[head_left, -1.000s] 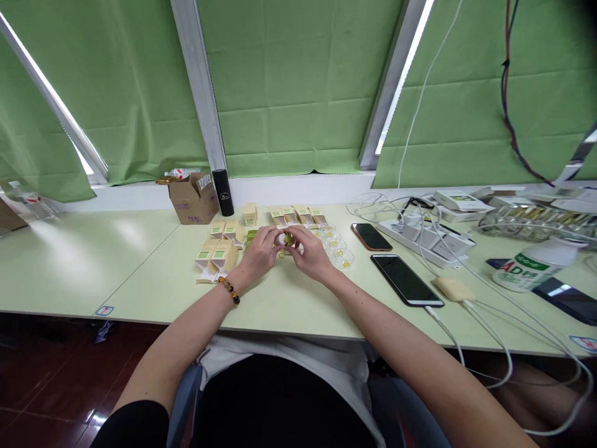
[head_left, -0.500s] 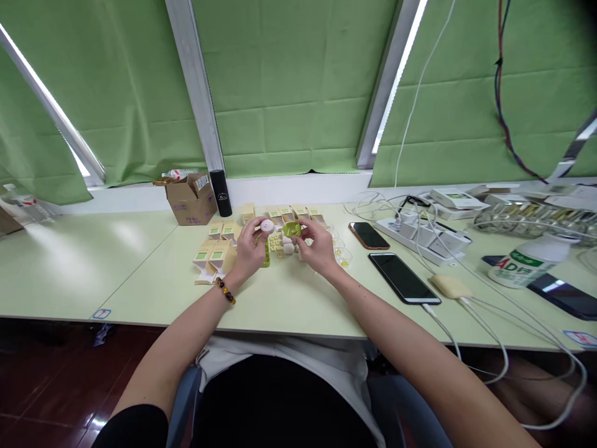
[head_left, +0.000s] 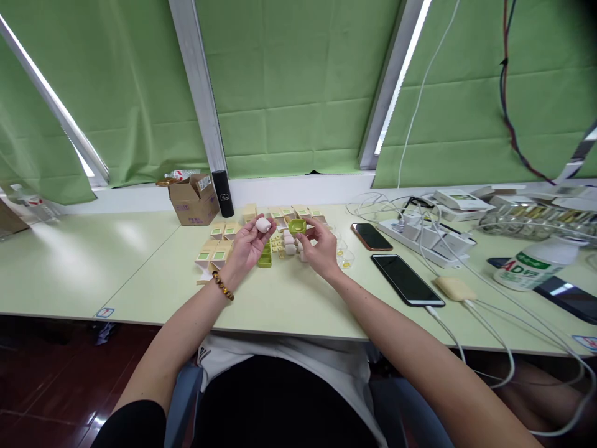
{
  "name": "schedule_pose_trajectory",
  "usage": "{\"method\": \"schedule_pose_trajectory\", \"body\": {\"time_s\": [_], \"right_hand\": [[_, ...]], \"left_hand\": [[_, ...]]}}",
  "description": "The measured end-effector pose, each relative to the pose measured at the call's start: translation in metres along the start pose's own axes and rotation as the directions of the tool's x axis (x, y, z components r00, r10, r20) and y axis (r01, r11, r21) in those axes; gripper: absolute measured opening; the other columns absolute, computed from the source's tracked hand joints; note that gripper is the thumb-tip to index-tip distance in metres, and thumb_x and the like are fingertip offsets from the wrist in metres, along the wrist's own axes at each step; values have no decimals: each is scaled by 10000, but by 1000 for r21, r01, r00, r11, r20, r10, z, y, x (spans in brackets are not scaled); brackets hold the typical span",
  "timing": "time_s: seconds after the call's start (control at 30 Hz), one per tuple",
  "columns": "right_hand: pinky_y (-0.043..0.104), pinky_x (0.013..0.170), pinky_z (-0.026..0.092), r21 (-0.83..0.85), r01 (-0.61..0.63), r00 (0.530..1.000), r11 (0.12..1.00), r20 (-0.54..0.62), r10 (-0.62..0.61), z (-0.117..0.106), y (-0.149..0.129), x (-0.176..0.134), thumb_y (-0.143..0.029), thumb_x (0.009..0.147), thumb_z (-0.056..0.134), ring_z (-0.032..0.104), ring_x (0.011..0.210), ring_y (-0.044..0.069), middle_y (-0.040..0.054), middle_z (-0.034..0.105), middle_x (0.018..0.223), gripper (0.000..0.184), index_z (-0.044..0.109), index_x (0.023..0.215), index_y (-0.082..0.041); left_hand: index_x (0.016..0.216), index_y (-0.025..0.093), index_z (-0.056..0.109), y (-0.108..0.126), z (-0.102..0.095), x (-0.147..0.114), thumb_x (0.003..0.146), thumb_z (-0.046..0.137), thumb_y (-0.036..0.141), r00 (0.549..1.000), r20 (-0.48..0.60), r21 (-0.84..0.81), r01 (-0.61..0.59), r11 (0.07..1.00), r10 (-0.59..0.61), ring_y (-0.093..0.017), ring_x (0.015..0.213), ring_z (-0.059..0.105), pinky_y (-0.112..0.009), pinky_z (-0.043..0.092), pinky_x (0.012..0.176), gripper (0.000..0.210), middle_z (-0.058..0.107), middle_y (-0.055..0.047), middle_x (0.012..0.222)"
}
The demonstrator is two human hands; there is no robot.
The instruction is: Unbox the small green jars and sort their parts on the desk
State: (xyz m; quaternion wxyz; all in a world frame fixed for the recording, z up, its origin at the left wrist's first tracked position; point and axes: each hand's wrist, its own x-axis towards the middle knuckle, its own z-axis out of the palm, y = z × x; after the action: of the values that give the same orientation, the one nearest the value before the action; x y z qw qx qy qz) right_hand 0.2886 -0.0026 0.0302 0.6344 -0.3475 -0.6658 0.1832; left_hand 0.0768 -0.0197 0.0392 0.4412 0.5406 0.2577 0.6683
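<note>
My left hand (head_left: 247, 247), palm turned up, holds a small white rounded piece (head_left: 263, 224) on its fingers. A small green tray (head_left: 297, 226) is pinched between the thumb and fingers of my right hand (head_left: 321, 249), tilted so its hollow shows. Below and between the hands, several white rounded pieces (head_left: 290, 247) and small yellowish squares (head_left: 277, 246) lie on the table. Another green tray (head_left: 264, 257) rests beside my left hand. Folded cream cartons with green squares (head_left: 212, 256) stand to the left, and more cartons (head_left: 298, 213) stand behind the hands.
To the right lie a phone (head_left: 405, 279), a smaller phone (head_left: 371, 236), a power strip (head_left: 424, 241) with tangled white cables, a cream charging block (head_left: 454, 288) and a white bottle (head_left: 536, 264). At the back left stand a cardboard box (head_left: 193, 200) and a black cylinder (head_left: 222, 194).
My left hand has rolled palm up, turning the white piece so another side shows. The green tray in my right hand has shifted slightly to the right in the view.
</note>
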Motion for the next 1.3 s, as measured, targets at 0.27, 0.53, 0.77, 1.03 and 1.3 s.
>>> {"method": "schedule_pose_trajectory", "body": {"time_s": [0.27,0.53,0.77,1.03,1.3], "right_hand": [[352,668,554,60,-88,987,994,-133,96,-4,5,7,-436,874,716,653,817,202,110,750,1201,443,689,1256,-214],[324,658,524,65,-95,979,993,-172,105,-4,7,10,-413,867,706,625,815,183,94,740,1184,427,687,1243,-210],[336,664,525,53,-83,981,995,-169,91,-3,9,9,-406,862,716,627,812,186,88,750,1185,420,693,1239,-221],[329,661,530,42,-62,985,997,-157,67,-1,12,8,-416,883,711,627,815,187,89,747,1197,416,691,1254,-228],[332,642,514,61,-70,987,996,-142,78,0,7,7,-374,863,710,629,799,190,86,748,1172,401,703,1234,-224]], "left_hand": [[1284,186,641,-9,4,-1,888,800,428,993,39,440,-118,890,112,-228,1063,736,-427,608,961,491,758,-125,1166],[1025,175,740,-8,32,-10,923,761,204,862,507,855,-504,122,12,-254,988,713,-443,474,965,108,795,-82,996],[858,156,709,-16,44,-13,977,653,168,806,577,795,-591,-133,-134,-251,977,667,-413,398,856,132,745,-103,873],[875,135,721,-31,46,-20,994,634,173,780,615,755,-624,-202,-112,-289,1061,603,-426,400,857,152,734,-124,871],[925,145,731,-28,46,-21,979,655,188,799,596,773,-598,-214,-82,-314,1115,550,-454,400,880,102,760,-140,982]]}}
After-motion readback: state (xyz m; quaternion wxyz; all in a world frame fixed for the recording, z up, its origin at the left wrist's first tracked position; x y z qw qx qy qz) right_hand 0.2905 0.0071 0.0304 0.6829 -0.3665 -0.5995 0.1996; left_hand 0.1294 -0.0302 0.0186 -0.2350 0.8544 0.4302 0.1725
